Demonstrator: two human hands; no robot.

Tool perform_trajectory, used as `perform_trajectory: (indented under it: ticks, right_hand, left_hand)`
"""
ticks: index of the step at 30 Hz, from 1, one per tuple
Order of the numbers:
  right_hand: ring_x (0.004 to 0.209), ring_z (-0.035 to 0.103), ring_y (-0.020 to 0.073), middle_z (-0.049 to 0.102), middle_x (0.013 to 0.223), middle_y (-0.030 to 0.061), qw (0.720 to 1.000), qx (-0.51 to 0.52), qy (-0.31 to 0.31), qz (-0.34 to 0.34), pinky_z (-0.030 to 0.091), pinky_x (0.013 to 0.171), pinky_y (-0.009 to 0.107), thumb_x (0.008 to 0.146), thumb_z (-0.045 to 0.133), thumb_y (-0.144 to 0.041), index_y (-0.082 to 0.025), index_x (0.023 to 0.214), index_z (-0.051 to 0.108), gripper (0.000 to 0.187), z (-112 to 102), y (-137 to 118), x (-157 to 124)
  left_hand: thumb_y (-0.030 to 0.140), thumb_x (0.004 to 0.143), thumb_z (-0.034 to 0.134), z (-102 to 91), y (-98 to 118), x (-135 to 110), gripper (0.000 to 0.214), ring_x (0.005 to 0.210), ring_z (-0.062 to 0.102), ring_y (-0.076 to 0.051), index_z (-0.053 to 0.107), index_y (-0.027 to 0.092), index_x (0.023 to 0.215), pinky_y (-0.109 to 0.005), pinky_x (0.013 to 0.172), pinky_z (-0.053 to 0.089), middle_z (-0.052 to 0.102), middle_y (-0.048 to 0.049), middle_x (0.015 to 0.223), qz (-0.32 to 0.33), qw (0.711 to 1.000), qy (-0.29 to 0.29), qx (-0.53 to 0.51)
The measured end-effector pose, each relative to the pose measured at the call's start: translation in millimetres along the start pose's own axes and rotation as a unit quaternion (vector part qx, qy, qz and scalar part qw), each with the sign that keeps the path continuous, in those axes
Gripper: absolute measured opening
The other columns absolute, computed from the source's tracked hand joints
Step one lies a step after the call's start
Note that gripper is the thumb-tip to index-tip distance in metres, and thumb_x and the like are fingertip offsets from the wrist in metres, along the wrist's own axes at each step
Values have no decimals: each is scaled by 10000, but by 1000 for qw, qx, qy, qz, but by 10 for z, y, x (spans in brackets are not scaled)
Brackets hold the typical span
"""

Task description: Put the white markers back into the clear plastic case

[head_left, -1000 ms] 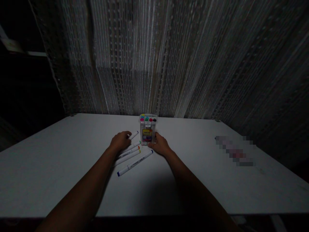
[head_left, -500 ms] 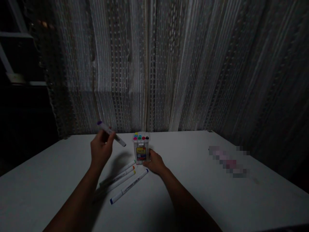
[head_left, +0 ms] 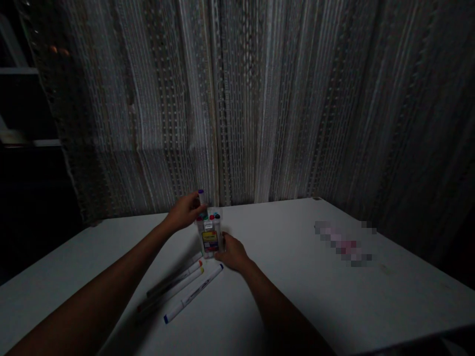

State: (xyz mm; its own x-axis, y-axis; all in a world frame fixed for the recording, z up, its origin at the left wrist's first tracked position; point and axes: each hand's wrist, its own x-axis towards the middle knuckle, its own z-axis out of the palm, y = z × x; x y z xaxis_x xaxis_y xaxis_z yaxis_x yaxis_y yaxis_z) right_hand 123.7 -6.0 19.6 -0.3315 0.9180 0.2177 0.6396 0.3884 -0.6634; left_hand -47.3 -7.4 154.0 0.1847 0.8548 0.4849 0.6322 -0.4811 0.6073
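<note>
A clear plastic marker case (head_left: pixel 210 242) with a yellow label stands upright on the white table (head_left: pixel 289 291), with several coloured marker caps showing at its top. My right hand (head_left: pixel 233 252) grips the case low on its right side. Over the case's open top, my left hand (head_left: pixel 185 210) pinches a purple-capped marker (head_left: pixel 201 197), held nearly upright with its purple end up; its lower end is hidden by the fingers and the case. In front of the case lie a blue-capped marker (head_left: pixel 193 294), a yellow-ended marker (head_left: pixel 185 281), an orange-ended marker (head_left: pixel 191 269) and a green-ended marker (head_left: pixel 195 258).
Toward the right of the table lies a blurred-out pinkish item (head_left: pixel 345 244). A patterned curtain (head_left: pixel 237 99) hangs right behind the table's far edge. Dark shelving or a window frame (head_left: pixel 22 71) shows at the far left.
My left hand has carried the purple-capped marker rightward to above the case and turned it from slanted to nearly upright. My right hand keeps its grip on the case. The view has shifted slightly.
</note>
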Motion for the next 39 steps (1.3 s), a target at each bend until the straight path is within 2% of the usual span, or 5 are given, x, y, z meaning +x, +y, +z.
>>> perform_trajectory:
  ticks: [6, 16, 26, 32, 39]
  right_hand:
    - [921, 597, 211, 624, 1075, 55, 1000, -21, -4, -19, 427, 717, 269, 602, 676, -355, -220, 1155, 496, 598, -4, 8, -6]
    - [932, 590, 216, 622, 1075, 40, 999, -20, -19, -23, 418, 713, 276, 584, 703, -378, -239, 1126, 518, 589, -12, -8, -19]
    - [899, 592, 214, 631, 1047, 45, 999, -15, -27, -32, 399, 653, 259, 588, 703, -395, -231, 1126, 520, 592, -29, -25, -34]
    - [860, 598, 212, 646, 999, 38, 999, -16, -29, -28, 382, 619, 249, 576, 712, -383, -226, 1076, 543, 550, -28, -18, -28]
    - [842, 599, 213, 648, 984, 39, 999, -18, -28, -33, 387, 621, 251, 574, 708, -397, -217, 1066, 543, 548, -30, -23, -30]
  left_hand:
    - [403, 703, 523, -46, -67, 5, 397, 599, 548, -149, 515, 136, 997, -250, 550, 434, 552, 4, 651, 2, 998, 45, 44]
    - [294, 772, 465, -105, -86, -15, 252, 796, 575, -176, 674, 164, 825, -272, 737, 456, 624, -61, 856, 50, 980, -124, 145]
    - [340, 750, 483, -106, -91, -36, 260, 694, 566, -166, 650, 141, 766, -263, 627, 452, 620, -50, 775, 2, 983, -103, 154]
    - [392, 816, 425, 23, 149, -95, 354, 959, 551, -193, 619, 153, 992, -293, 824, 434, 612, -84, 1049, 95, 984, -132, 67]
    - [394, 826, 394, -67, 160, -118, 359, 721, 572, -170, 649, 148, 774, -268, 704, 443, 648, -45, 748, 59, 974, -160, 149]
